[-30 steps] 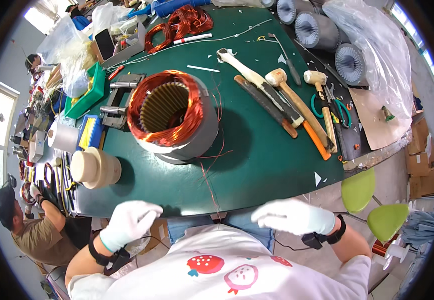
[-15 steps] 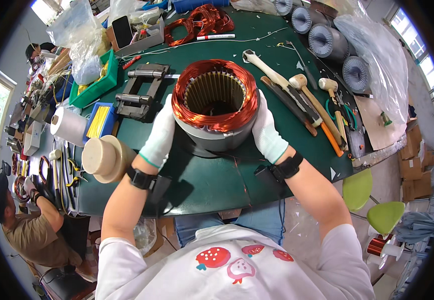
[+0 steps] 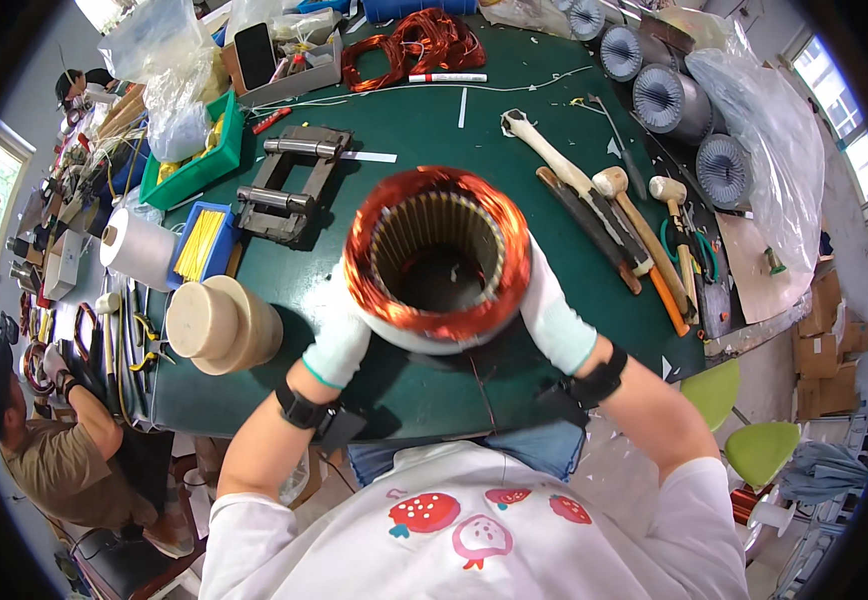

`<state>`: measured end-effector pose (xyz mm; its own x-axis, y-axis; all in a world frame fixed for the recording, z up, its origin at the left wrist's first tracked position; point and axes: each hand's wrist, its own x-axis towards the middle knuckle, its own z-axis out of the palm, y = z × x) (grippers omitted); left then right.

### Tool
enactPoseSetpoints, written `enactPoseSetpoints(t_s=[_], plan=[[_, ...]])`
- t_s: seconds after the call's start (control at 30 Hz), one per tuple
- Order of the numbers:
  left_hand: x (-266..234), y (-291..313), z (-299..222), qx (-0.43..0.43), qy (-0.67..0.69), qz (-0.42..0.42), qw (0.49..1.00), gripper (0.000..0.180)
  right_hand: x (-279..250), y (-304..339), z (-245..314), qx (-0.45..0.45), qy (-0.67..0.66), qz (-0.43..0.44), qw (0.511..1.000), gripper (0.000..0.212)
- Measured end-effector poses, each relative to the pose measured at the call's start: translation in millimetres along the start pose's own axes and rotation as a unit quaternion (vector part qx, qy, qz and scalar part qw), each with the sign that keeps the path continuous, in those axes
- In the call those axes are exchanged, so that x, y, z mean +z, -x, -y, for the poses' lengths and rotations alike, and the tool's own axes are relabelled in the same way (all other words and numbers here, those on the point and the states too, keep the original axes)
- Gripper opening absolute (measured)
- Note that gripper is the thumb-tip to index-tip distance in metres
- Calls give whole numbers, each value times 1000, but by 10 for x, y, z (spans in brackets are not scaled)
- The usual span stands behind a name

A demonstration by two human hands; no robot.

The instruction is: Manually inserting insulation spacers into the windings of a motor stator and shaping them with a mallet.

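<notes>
Between my gloved hands is a motor stator [image 3: 436,316], a grey cylinder with a thick ring of copper windings around its top and a slotted bore. My left hand [image 3: 339,335] grips its left side and my right hand [image 3: 558,318] its right side, both in white gloves. The fingers are partly hidden behind the stator. Its opening faces up and tilts a little toward me. It looks raised off the green table [image 3: 424,400], though its underside is hidden.
Left of the stator are a metal frame block [image 3: 294,185], a stepped beige cylinder [image 3: 224,322], a thread spool [image 3: 139,250] and a green bin [image 3: 194,150]. Mallets [image 3: 644,225] and rods lie right. Copper coils [image 3: 414,50] sit at the back. A co-worker [image 3: 64,440] works at far left.
Both hands have brought the stator nearer to me and a little to the right. It appears larger and blurred by motion. A white strip on the table behind it now shows.
</notes>
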<state>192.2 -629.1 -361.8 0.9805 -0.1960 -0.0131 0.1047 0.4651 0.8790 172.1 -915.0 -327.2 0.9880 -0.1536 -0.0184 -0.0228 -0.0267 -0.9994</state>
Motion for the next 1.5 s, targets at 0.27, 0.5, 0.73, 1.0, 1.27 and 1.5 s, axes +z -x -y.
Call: enactPoseSetpoints(t_s=[0.27, 0.5, 0.73, 1.0, 1.27, 1.5], plan=[[881, 204, -123, 166, -464, -106, 864, 24, -190, 505, 559, 162, -286, -107, 938, 46], [956, 909, -1257, 328, -580, -99, 740, 33, -379, 1017, 620, -107, -23, 75, 991, 51], [268, 1299, -1888, 269, -801, -234, 482, 80, -946, 1522, 365, -182, 249, -12, 951, 33], [-232, 1212, -2040, 300, -772, -184, 530, 92, -820, 1603, 384, -161, 294, -50, 941, 36], [-438, 1878, -1601, 304, -740, -297, 521, 72, -1068, 1807, 1035, -292, 176, -213, 916, 40], [-1463, 3069, -822, 164, -674, -542, 474, 65, 0, 1763, 1674, -482, 180, 282, 810, 33]])
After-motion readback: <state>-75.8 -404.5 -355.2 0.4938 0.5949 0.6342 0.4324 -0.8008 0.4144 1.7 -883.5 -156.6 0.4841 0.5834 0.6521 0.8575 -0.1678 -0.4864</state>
